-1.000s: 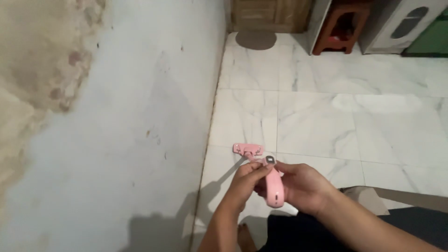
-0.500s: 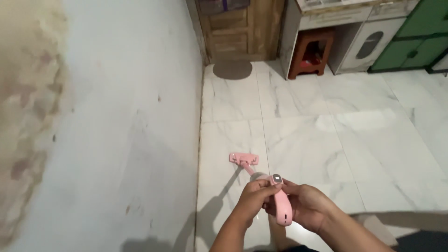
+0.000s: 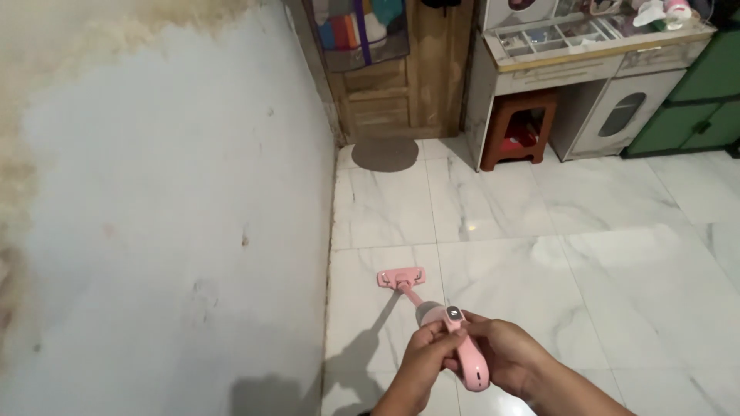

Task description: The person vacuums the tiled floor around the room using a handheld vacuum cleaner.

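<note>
I hold a pink stick vacuum cleaner [image 3: 468, 353] by its handle with both hands. My left hand [image 3: 425, 360] grips the upper handle, fingers near the small dark display on top. My right hand [image 3: 507, 356] wraps the handle from the right side. The shaft runs down and away to the pink floor head [image 3: 401, 276], which rests flat on the white marble floor [image 3: 586, 254] close to the wall.
A stained pale wall [image 3: 169, 216] runs along the left. Far ahead stand a wooden door [image 3: 401, 85], a round grey mat [image 3: 385, 154], a red-brown stool [image 3: 523, 127] under a white cabinet [image 3: 601, 77], and a green cabinet [image 3: 697, 100].
The view has tilted up, showing more of the room ahead. Both hands stay on the pink handle and sit lower in the frame; the floor head stays near the wall.
</note>
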